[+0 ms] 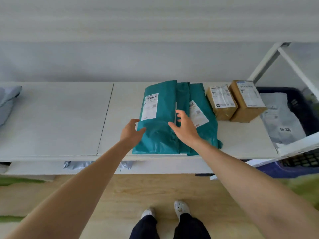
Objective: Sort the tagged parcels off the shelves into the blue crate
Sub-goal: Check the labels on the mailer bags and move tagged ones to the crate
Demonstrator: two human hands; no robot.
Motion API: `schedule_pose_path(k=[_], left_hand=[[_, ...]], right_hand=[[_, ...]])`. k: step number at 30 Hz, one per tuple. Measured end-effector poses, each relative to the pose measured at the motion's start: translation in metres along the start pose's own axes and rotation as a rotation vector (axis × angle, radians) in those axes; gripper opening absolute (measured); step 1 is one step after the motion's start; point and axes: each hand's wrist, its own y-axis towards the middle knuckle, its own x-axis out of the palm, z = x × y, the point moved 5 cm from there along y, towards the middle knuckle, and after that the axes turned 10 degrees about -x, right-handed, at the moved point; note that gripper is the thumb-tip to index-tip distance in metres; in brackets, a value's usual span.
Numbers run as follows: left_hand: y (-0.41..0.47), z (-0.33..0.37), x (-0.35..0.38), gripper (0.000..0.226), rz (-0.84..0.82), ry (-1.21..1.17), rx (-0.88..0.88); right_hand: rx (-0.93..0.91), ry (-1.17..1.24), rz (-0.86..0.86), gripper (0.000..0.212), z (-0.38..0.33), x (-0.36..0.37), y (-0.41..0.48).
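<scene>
Left grip [132, 131]: released, fingers loosely spread, at the left edge of the big teal parcel [158, 131]. The thumb reaches over the wrapping, though I cannot tell whether it touches.
Right grip [185, 129]: released as well, fingers fanned out. It is held over the line where the big teal parcel meets the second teal parcel [208, 133] and grasps nothing.
Big teal parcel: lies flat on the white shelf [60, 118], label up, near the front edge, between the two grips.
Second teal parcel: just beside the first on its right, the two overlapping. Its white label shows past the right grip's fingers.
Cardboard boxes: two, a smaller box [221, 102] and a taller box [247, 100], side by side and touching. They sit right of the teal parcels with labels on top.
Blue crate [303, 109]: beyond the right end of the shelf, behind the white frame [269, 61].
Grey parcel [279, 118]: lies inside the blue crate, printed side up.
Far left: a pale grey bag [7, 100] rests on the shelf, well apart from the rest.
Lower shelf: crumpled silver bags [77, 164] peek out under the front edge.
Floor [155, 188]: light wood, with the person's white shoes [181, 207] on it.
</scene>
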Motion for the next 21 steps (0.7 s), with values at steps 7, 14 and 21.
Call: schedule_pose_path(k=[7,14,21], left_hand=[[0.036,-0.001,0.003,0.046,-0.102,0.021,0.028],[0.057,0.001,0.018,0.045,-0.203,-0.164,-0.095],[0.073,0.004,0.016,0.051,-0.204,-0.153,-0.126]], right_hand=[[0.103,0.039,0.041,0.083,-0.005,0.022,0.02],[0.172,-0.011,0.029,0.081,-0.005,0.029,0.021],[0.26,0.023,0.057,0.078,-0.005,0.035,0.016]])
